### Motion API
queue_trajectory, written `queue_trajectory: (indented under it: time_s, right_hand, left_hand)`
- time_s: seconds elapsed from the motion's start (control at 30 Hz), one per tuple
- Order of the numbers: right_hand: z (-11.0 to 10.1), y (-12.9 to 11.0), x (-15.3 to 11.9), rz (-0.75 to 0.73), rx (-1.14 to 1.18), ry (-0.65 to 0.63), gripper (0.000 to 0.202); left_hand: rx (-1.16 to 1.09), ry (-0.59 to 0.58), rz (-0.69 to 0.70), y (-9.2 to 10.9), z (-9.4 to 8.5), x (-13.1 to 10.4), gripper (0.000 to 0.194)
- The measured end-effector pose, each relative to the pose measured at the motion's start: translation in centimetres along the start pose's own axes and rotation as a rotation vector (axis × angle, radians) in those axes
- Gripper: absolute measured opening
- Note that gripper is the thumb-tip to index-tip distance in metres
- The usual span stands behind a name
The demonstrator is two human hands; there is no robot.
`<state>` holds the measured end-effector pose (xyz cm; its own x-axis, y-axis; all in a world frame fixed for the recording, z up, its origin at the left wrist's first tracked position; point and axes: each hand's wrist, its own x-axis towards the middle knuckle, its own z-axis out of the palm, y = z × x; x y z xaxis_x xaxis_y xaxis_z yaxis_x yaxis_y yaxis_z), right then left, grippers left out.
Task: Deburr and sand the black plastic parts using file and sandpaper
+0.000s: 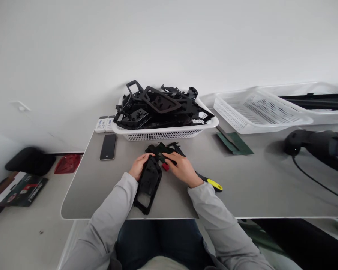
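Observation:
A long black plastic part (148, 179) lies angled over the front of the table, its wide framed end toward me. My left hand (139, 166) is closed on its left edge, near the middle. My right hand (181, 167) is closed, thumb and fingers together, at the far dark end of the part. What its fingertips hold is too small to make out. A small red object (165, 167) shows just below those fingers. By my right wrist lies a tool with a black and yellow handle (214, 185); its other end is hidden.
Behind, a white basket (163, 135) is heaped with black plastic parts (160, 103). A phone (108, 147) and small white boxes (104, 124) sit left. Green sheets (238, 144), more white baskets (242, 129) and a black corded device (312, 144) are right.

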<state>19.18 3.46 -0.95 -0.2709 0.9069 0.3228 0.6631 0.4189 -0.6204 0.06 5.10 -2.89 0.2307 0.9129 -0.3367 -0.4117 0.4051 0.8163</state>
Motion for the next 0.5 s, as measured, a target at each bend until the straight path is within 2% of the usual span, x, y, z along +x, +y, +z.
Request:
queue_trajectory:
  time_s: [0.23, 0.5]
  right_hand:
    - [0.30, 0.13, -0.04, 0.015, -0.019, -0.012, 0.032]
    - [0.59, 0.29, -0.09, 0.007, -0.009, 0.009, 0.031]
  left_hand:
    - [-0.027, 0.026, -0.011, 0.07, 0.16, -0.19, 0.040]
    - [-0.005, 0.033, 0.009, 0.33, -0.02, -0.15, 0.042]
